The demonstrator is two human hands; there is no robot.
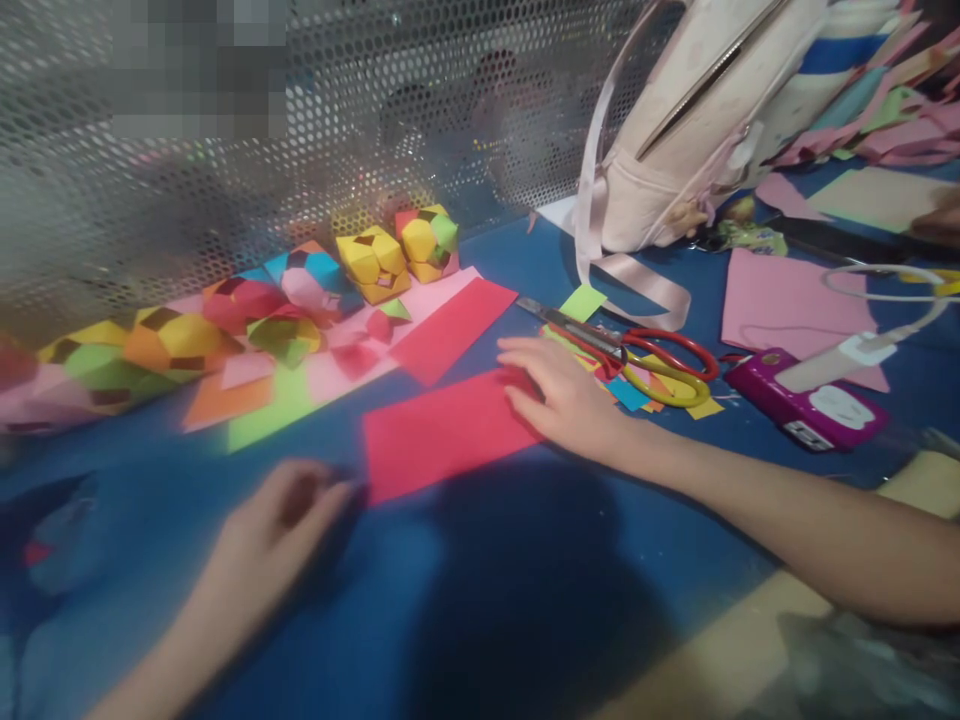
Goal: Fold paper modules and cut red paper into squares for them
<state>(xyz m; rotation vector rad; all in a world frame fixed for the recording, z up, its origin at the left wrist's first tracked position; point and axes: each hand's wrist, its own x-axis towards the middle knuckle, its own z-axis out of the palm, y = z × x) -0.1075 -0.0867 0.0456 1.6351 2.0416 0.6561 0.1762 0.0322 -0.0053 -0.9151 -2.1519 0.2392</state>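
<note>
A sheet of red paper [442, 430] lies flat on the blue table in front of me. My right hand [562, 400] rests over its right end, with fingers apart and slightly bent. Just off the sheet's left edge is my left hand [281, 520], somewhat blurred. Its fingers are loosely curled, a gap shows between thumb and forefinger, and nothing is visible in it. Another red piece [454, 330] lies beyond, partly over pink paper [469, 285]. Behind my right hand are scissors [622, 350] with red and yellow handles, on small coloured paper scraps [630, 392].
Folded paper shapes [371, 262] line the perforated metal panel [337, 110] at the back left. Orange [225, 400] and green paper [274, 410] lie before them. A pale bag [652, 150], pink sheets [787, 310] and a purple device [810, 400] with a white cable occupy the right.
</note>
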